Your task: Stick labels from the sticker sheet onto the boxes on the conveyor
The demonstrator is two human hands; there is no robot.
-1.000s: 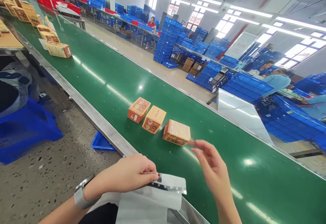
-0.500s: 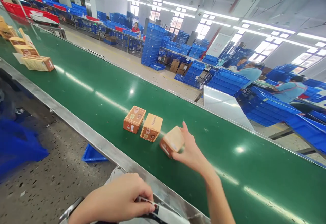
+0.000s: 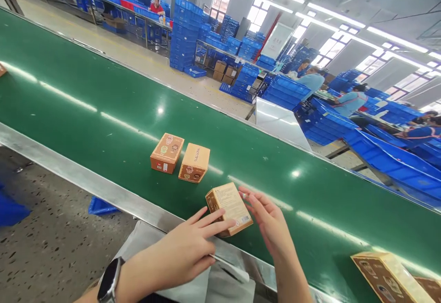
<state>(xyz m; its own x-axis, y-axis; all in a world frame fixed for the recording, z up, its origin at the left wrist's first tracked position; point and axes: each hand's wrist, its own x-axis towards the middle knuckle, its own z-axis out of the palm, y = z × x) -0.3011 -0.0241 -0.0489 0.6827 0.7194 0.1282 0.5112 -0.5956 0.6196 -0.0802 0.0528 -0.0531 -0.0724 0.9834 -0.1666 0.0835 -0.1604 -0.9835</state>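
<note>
My left hand (image 3: 188, 248) rests its outstretched outer fingers on a tan and brown printed carton (image 3: 232, 204), which lies slightly tilted on the belt. Its thumb and curled index finger pinch the end of a whitish strip (image 3: 230, 268). Close by the carton's right edge is my right hand (image 3: 268, 215), thumb and fingertips closed on a small whitish piece (image 3: 244, 196) too tiny to identify. Two more cartons, one brown-topped (image 3: 167, 153) and one tan-topped (image 3: 195, 162), sit side by side to the left.
The green conveyor belt (image 3: 120, 91) runs diagonally, with a metal rail (image 3: 69, 174) on the near side. More cartons (image 3: 389, 275) lie at lower right. Stacked blue crates (image 3: 186, 36) and seated people occupy the far side. A metal sheet (image 3: 279, 121) adjoins the far rail.
My right hand has let go of the carton, which now shows a different face nearer me. My left hand has come up onto it. The view has swung right.
</note>
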